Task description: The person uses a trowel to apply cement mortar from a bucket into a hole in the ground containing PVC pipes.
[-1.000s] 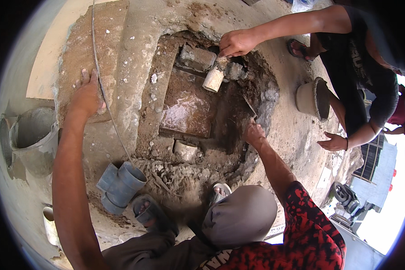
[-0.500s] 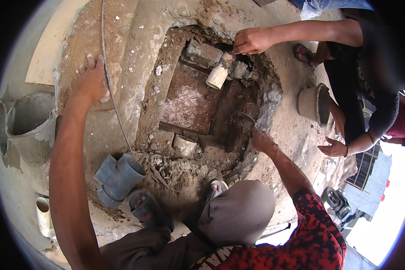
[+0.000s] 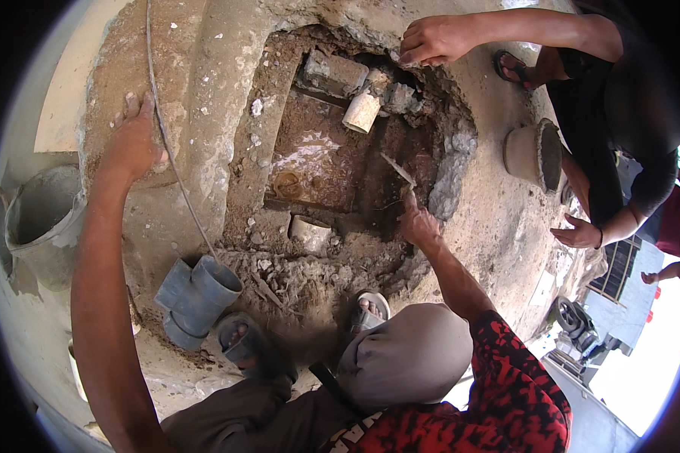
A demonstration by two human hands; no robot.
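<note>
My right hand [image 3: 421, 226] is closed round the handle of a small trowel [image 3: 395, 167], whose narrow blade points up and left over the wet pit. My left hand [image 3: 134, 140] rests with spread fingers on the rough concrete beside a thin cable [image 3: 153, 72]. In the broken-out pit, muddy liquid [image 3: 306, 162] lies in a square basin. A cream pipe stub [image 3: 363, 112] juts in from its far side, next to a concrete block [image 3: 334, 73]. Another pipe stub [image 3: 310, 234] sits at the near edge.
A co-worker's hand [image 3: 440, 39] hangs at the pit's far rim; their other hand [image 3: 579, 232] is held out at right. A mortar-crusted bucket [image 3: 533, 155] stands near them. By my feet lies a grey pipe fitting [image 3: 198, 302]; a larger bucket [image 3: 44, 215] stands at far left.
My right hand has moved left and up, bringing the trowel from the pit's right edge over the pit. The co-worker's near hand has shifted slightly right. My left hand stays on the concrete.
</note>
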